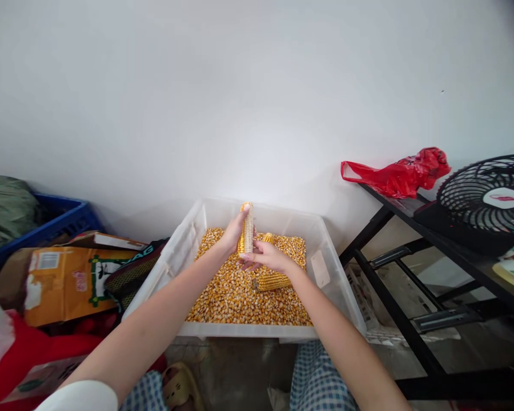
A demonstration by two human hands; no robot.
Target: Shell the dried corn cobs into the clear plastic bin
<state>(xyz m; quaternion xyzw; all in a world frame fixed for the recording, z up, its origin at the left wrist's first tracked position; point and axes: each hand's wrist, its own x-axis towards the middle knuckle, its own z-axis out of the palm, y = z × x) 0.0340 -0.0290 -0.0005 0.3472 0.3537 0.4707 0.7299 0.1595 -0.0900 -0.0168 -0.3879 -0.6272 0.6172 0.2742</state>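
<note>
Here, a corn cob (pixel 247 229), long axis upright, clenched by fingers of the left hand (pixel 231 235) and right hand (pixel 268 256) over kernels (pixel 235 297) in a plastic tub (pixel 325 240).

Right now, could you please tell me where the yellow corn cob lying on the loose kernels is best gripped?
Grip the yellow corn cob around its middle, coming from above with the right hand: the cob lies on its side on the kernels, and that hand is nearest.

Golden-yellow corn kernels (pixel 240 297) | yellow-and-white corn cob (pixel 247 229) | translucent white plastic tub (pixel 274 214) | blue-and-white checked trousers (pixel 314 379) | red plastic bag (pixel 398 176) | black fan (pixel 484 197) | blue crate (pixel 64 220)
</note>
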